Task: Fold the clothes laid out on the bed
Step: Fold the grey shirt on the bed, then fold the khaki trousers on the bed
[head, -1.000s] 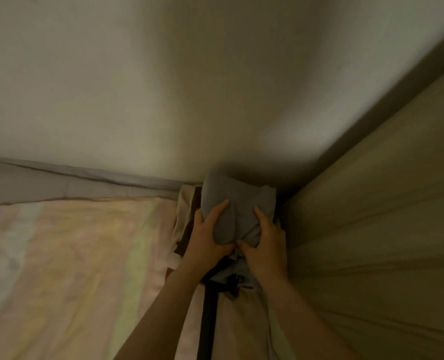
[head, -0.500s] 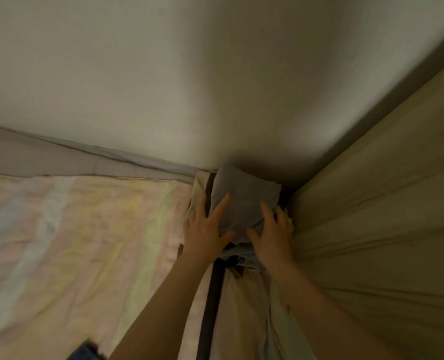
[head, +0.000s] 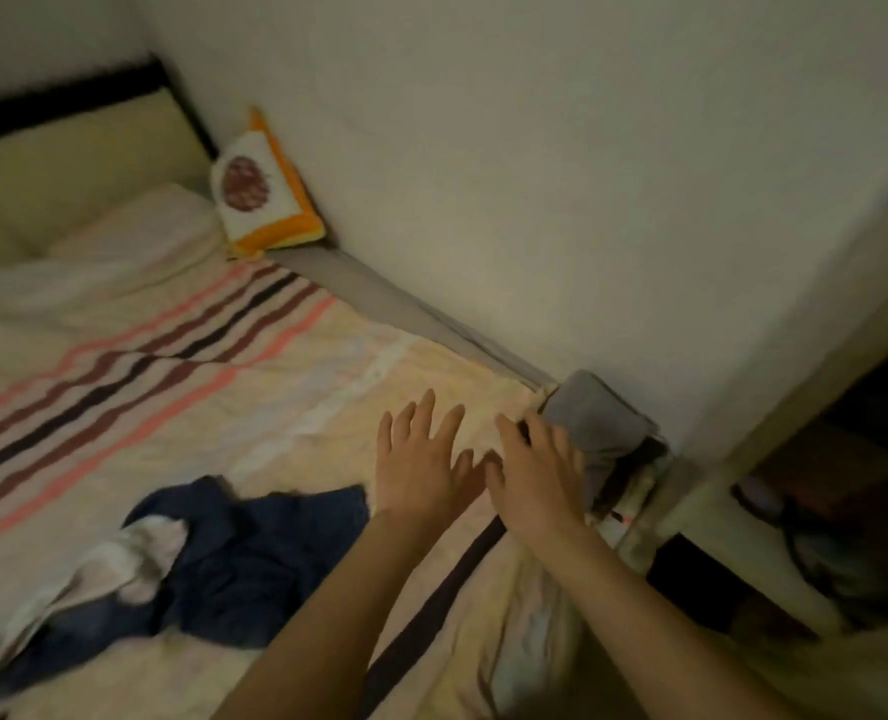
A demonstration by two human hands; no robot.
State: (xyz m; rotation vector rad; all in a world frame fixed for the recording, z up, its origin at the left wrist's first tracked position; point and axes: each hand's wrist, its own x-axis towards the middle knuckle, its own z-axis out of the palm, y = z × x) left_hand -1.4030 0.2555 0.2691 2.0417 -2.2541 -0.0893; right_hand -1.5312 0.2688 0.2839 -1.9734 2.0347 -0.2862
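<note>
Both hands over the bed's far corner
Left hand (head: 421,459) and right hand (head: 538,478) — fingers spread, holding nothing — beside the folded grey garment (head: 595,423).

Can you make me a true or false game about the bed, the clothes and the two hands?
1. Both hands are holding the grey folded cloth. False: the left hand and the right hand are open with fingers spread, gripping nothing.
2. The grey folded cloth sits in the corner by the wall. True.
3. A dark blue garment lies crumpled on the bed, not yet folded. True.
4. The orange and white cushion lies right beside the hands. False: it leans against the wall at the far end of the bed.
5. The bed cover has stripes. True.
</note>
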